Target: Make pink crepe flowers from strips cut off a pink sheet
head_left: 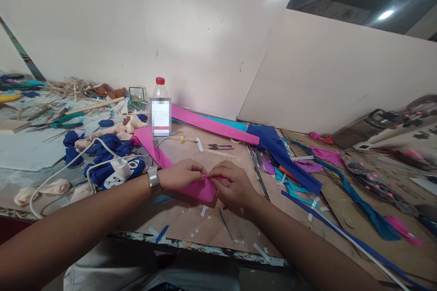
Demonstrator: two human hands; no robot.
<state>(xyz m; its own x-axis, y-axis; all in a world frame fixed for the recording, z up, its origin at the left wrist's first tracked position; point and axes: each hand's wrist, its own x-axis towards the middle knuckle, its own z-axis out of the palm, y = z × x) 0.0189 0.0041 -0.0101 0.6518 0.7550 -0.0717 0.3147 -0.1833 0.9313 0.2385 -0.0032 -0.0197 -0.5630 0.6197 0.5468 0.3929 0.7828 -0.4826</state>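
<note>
A long pink strip [196, 190], paper or cloth, runs from beside the bottle to the middle of the table, its near end gathered between my fingers. My left hand [182, 173], with a metal watch [154, 179] on the wrist, pinches the strip's upper edge. Facing it, my right hand [235, 185] pinches the same edge, fingertips almost touching the left ones. Behind my hands lie small pink-handled thread snips [221, 147]. The fold between my fingertips is partly hidden.
A bottle with a red cap [160, 81] stands behind. At left lie a power strip [124, 173] with a white cable, dark blue bundles [111, 145] and green-handled pliers [68, 120]. Blue strips [290, 159] and paper scraps spread to the right. A white partition [205, 45] closes off the back.
</note>
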